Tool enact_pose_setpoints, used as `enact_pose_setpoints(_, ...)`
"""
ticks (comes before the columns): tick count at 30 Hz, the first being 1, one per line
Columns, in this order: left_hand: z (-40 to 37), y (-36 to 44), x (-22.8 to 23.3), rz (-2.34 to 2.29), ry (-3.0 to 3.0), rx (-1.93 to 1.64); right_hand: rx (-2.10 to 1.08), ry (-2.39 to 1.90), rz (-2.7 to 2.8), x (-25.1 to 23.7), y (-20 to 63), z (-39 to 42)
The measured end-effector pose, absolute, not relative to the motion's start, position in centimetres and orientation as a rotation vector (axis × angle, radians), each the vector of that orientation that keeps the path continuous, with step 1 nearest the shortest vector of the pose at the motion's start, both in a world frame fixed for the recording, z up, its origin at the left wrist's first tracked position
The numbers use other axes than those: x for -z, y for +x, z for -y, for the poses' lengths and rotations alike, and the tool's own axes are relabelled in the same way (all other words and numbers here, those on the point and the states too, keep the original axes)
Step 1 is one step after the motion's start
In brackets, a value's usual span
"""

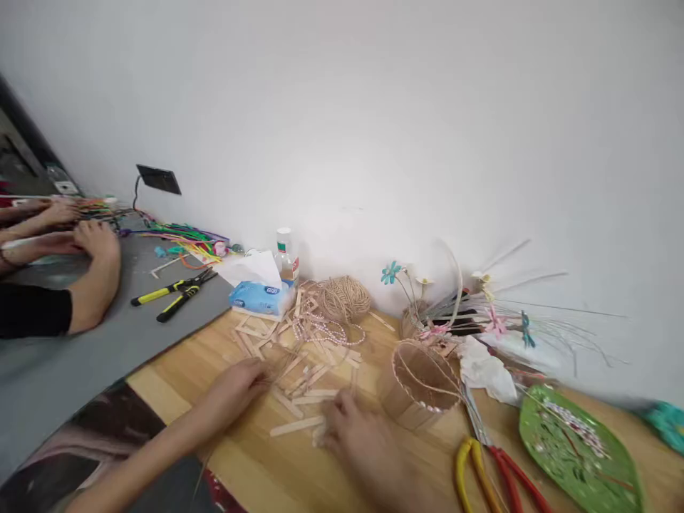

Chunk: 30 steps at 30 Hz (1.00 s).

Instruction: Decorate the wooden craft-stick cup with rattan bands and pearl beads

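Head view, left hand: one hand [255, 376], fingers bent down at the near edge of the stick pile; whether it grips anything I cannot tell.
Head view, right hand: one hand [353, 424], blurred, fingers curled beside the nearest sticks; hold unclear.
Wooden sticks: many [296, 427], overlapping too much to count, spread on the wooden desk [179, 363] around and beyond both hands.
Pot: one [420, 388], stick-sided, upright, right of the right hand, a cord across its mouth.
Twine ball: one [346, 298], at the far side of the sticks.
Pink beads: one tangle [325, 333], on the sticks, near the ball.
Tissue pack: one [259, 298], far left, with one bottle [287, 253] just behind.
Scissors: one pair [487, 443], one yellow grip and one red, right of the pot.
Green plate: one [618, 445], far right, carrying beads too small to count.
Pliers: one pair [184, 292], on the grey desk [117, 349] at left.
Co-workers' hands: at least three [99, 239], far left.
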<state>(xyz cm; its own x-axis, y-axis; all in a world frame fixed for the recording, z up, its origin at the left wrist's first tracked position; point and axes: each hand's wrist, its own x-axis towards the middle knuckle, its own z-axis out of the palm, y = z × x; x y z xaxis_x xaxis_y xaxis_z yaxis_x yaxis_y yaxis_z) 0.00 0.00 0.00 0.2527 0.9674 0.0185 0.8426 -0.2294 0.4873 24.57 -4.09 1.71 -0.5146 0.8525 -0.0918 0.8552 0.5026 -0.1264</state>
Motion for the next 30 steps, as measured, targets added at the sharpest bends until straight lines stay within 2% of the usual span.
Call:
enact_pose_setpoints(7,-4.4,1.6,-1.8,-1.616,2.091,-0.7,-0.014,1.636,-2.659,-0.2,23.9,1.1)
enact_pose_setpoints(14,-8.3,1.6,-9.0,-1.424,1.81,-1.264,0.08,1.693,-2.718,-1.2,24.6,1.1)
enact_pose_setpoints(17,-9.0,2.5,-12.8,-1.14,1.571,-1.586,0.289,1.771,-2.768,-2.4,25.2,1.9)
enact_pose_setpoints(20,-9.0,3.8,-16.3,-0.873,1.565,-1.655,0.572,1.885,-2.854,-4.2,26.0,2.2)
enact_pose_setpoints(26,-7.2,7.7,-21.3,-0.627,1.871,-1.307,1.293,2.322,-3.087,-11.1,27.6,-0.9)
enact_pose_setpoints(28,-6.4,9.2,-22.5,-0.568,1.999,-1.164,1.52,2.328,-3.138,-13.9,27.6,-2.7)
enact_pose_setpoints(30,-5.9,10.2,-23.4,-0.542,2.093,-1.057,1.587,2.185,-3.174,-16.1,27.5,-4.2)
